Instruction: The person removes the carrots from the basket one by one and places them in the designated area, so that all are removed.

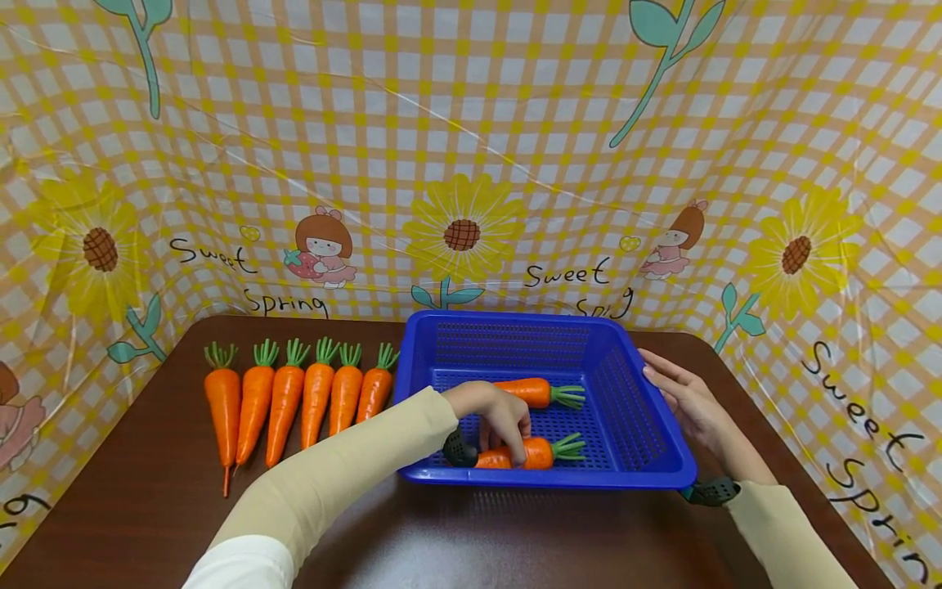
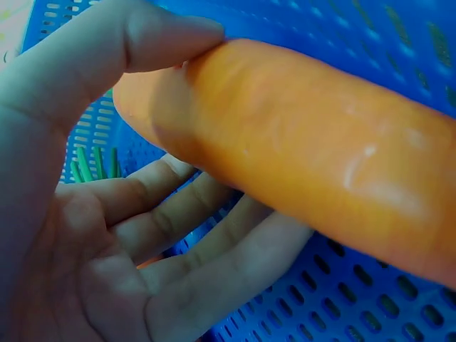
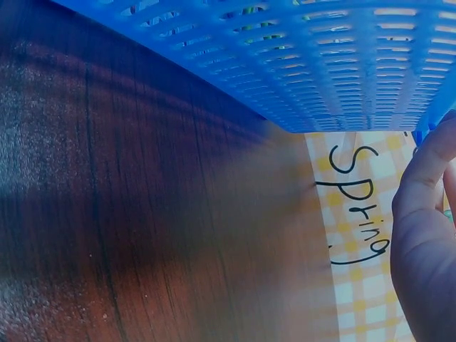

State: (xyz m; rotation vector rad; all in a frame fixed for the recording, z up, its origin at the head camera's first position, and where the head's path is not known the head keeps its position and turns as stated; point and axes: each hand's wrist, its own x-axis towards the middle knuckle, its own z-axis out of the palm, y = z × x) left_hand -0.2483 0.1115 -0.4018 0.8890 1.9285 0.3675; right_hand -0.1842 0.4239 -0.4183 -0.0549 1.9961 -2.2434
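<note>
A blue plastic basket (image 1: 545, 477) with slotted walls stands on the table. Inside it, my left hand (image 1: 504, 417) holds the nearer carrot (image 1: 540, 454), which has a green top pointing right. The left wrist view shows the thumb on one side of this carrot (image 2: 306, 142) and the fingers of the left hand (image 2: 164, 235) on the other. Behind it in the basket lies a second carrot (image 1: 531, 392). At the basket's right side, my right hand (image 1: 695, 409) touches the outer rim with its fingers extended. Only part of the right hand (image 3: 427, 235) shows in the right wrist view.
Several carrots (image 1: 285, 401) lie in a row left of the basket, green tops toward the back. The brown table (image 1: 132, 458) meets a checked cloth (image 1: 368, 123) with sunflowers, which hangs at the back and both sides.
</note>
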